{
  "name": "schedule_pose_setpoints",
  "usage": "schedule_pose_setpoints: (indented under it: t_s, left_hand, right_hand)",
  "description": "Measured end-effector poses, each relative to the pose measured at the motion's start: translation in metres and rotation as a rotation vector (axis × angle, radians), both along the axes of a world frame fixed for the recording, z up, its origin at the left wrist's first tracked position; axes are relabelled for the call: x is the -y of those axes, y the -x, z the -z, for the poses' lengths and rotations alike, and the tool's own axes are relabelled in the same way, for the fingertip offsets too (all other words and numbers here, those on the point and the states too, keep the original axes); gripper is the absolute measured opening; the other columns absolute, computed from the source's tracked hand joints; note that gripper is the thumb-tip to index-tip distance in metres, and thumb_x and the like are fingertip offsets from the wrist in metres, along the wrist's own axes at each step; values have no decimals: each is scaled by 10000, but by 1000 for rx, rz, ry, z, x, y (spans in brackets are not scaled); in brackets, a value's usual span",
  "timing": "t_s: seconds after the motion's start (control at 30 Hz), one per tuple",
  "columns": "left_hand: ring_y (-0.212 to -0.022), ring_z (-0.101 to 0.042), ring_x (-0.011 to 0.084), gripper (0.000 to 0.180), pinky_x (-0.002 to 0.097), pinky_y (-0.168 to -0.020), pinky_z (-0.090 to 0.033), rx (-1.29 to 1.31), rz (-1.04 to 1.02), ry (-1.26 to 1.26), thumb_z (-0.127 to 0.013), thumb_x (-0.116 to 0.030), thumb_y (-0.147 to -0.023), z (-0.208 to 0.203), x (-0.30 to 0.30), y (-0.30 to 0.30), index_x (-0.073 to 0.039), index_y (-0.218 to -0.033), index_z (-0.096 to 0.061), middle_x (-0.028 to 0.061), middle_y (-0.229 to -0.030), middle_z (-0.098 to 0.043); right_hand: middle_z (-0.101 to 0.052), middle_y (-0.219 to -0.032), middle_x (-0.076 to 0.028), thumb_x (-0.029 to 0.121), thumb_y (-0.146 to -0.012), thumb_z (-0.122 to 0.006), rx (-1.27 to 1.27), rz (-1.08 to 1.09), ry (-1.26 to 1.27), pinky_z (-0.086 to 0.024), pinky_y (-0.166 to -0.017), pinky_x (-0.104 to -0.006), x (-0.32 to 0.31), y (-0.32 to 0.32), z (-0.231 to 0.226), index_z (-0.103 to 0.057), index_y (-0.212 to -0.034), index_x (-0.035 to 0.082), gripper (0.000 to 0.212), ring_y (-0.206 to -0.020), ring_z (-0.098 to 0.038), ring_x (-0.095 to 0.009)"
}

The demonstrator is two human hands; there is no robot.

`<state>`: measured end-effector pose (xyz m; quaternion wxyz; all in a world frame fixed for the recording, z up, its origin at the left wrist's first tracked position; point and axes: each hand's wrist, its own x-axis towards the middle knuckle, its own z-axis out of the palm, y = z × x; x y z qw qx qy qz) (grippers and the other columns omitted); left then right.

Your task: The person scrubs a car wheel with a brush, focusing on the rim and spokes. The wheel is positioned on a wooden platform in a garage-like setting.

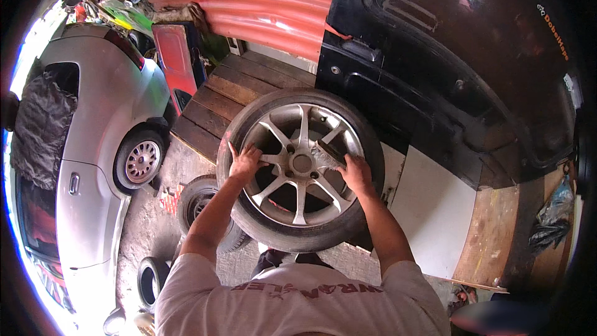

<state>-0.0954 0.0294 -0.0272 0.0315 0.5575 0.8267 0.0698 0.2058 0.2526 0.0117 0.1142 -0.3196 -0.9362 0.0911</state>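
While one silver car [93,149] is standing along the left and one black vehicle [448,68] is filling the upper right, a single large wheel [300,168] is standing upright in the middle, leaning toward the person between the two. Its tyre is black and its rim is silver, with several spokes running out from the hub. It is sitting at the edge of a platform of dark wooden planks [217,99], below a red corrugated wall [273,6]. Two smaller tyres are lying on the concrete floor to the left: one [199,202] just beside the big wheel, another [149,280] nearer the lower edge. One white board [435,211] is lying to the right. The left hand [245,163] is wrapping its fingers around a spoke on the left side of the rim, its grip closed on the metal. The right hand [354,173] is closing its grip on a small dark block [328,152] and pressing it against a spoke near the hub.
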Motion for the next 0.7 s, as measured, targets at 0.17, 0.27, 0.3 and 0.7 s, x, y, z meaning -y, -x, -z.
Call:
schedule_pose_setpoints:
  t_s: [0.17,0.27,0.3,0.7]
  left_hand:
    - [-1324,-469,184,512,775,-1080,-61,50,61,-112,-648,-539,-794,6,-20,19,-137,-1111,-672,16,-1201,-643]
    - [-1267,-532,184,535,765,-1090,-44,60,83,-120,-650,-561,-781,11,-49,31,-163,-1139,-680,5,-1214,-649]
    - [-1261,-538,182,543,765,-1091,-38,72,130,-114,-644,-570,-781,9,-63,34,-169,-1145,-680,5,-1213,-650]
    - [-1269,-530,200,591,690,-1144,-12,94,293,-47,-647,-591,-766,5,-78,83,-162,-1171,-680,23,-1242,-644]
  right_hand:
    - [-667,-936,-217,356,-788,-769,39,135,97,-509,-797,-473,1,0,-5,-618,-1094,8,488,-916,-640,-401]
    - [-674,-905,-214,384,-788,-769,76,263,49,-518,-785,-476,9,1,-19,-624,-1102,15,506,-895,-651,-398]
    - [-671,-900,-214,380,-783,-774,65,281,38,-519,-781,-475,3,-5,-8,-620,-1102,18,506,-897,-647,-400]
    - [-659,-810,-196,371,-766,-783,26,391,65,-519,-727,-498,36,16,-5,-585,-943,38,425,-827,-650,-407]
